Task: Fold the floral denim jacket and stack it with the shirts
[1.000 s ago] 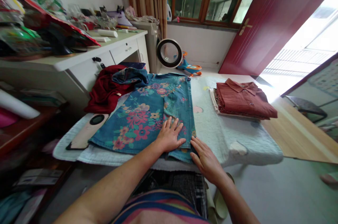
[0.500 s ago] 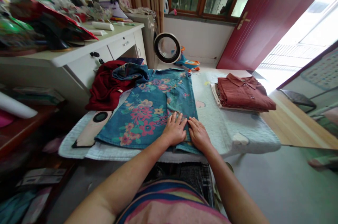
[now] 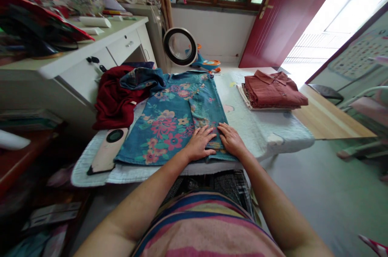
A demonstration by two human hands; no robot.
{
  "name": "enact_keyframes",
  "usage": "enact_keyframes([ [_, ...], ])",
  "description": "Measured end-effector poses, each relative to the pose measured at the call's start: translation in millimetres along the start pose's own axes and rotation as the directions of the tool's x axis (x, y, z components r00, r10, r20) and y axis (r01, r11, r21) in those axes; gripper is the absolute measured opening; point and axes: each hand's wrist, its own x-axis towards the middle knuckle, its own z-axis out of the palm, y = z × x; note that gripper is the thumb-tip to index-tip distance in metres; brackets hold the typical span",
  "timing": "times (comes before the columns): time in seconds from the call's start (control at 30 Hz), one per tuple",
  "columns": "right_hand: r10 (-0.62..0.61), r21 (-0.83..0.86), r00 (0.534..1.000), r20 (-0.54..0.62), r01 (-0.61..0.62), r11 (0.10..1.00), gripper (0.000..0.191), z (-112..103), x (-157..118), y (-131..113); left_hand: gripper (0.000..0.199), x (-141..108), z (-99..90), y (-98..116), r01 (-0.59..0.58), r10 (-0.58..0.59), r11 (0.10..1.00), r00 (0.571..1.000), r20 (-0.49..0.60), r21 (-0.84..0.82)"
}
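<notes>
A blue denim garment with pink and cream flowers (image 3: 163, 123) lies spread over the padded pale cloth of the table (image 3: 257, 127). My left hand (image 3: 198, 142) rests flat on its lower right part, fingers stretched forward. Close beside it, my right hand (image 3: 233, 140) lies on the garment's right edge with its fingers extended. A folded-over strip of the denim runs beneath and ahead of both hands. The garment's far left part is bunched up against a dark red cloth (image 3: 113, 97).
A folded rust-coloured shirt (image 3: 274, 91) tops a clothes stack at the right. A pale board with a round black hole (image 3: 107, 150) lies at the left edge. Beyond are a white desk (image 3: 103, 53), an open washer door (image 3: 180, 47) and a red door (image 3: 285, 14).
The view has shifted, so the room appears moved left and slightly up. Both hands stay on the garment's lower right, with slightly more space between their fingertips.
</notes>
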Motion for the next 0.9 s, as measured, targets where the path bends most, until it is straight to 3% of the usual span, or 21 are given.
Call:
enact_keyframes([
  [0.1, 0.004, -0.007, 1.0, 0.003, -0.004, 1.0, 0.044, 0.3, 0.5, 1.0, 0.02, -10.7, -1.7, 7.5, -0.009, -0.012, 0.987, 0.991, -0.134, -0.159],
  [0.17, 0.006, -0.007, 1.0, 0.008, -0.006, 1.0, 0.044, 0.5, 1.0, 1.4, 0.008, -19.4, -4.6, 12.7, -0.026, -0.02, 0.965, 0.985, -0.17, -0.261],
  [0.33, 0.016, 0.015, 1.0, 0.0, -0.016, 1.0, 0.044, 0.3, 0.6, 0.1, 0.031, -35.9, -8.9, 20.0, -0.063, 0.041, 0.969, 0.994, -0.099, -0.238],
  [0.83, 0.043, 0.126, 0.998, -0.037, -0.038, 0.991, 0.039, -9.2, -24.1, 4.4, 0.01, -41.8, -3.4, 16.7, -0.063, 0.053, 0.988, 0.996, -0.075, -0.142],
  [0.9, 0.038, 0.111, 0.999, -0.015, -0.036, 0.993, 0.04, -12.1, -31.3, 4.0, 0.02, -40.8, -3.8, 16.6, -0.055, 0.045, 0.987, 0.997, -0.065, -0.153],
])
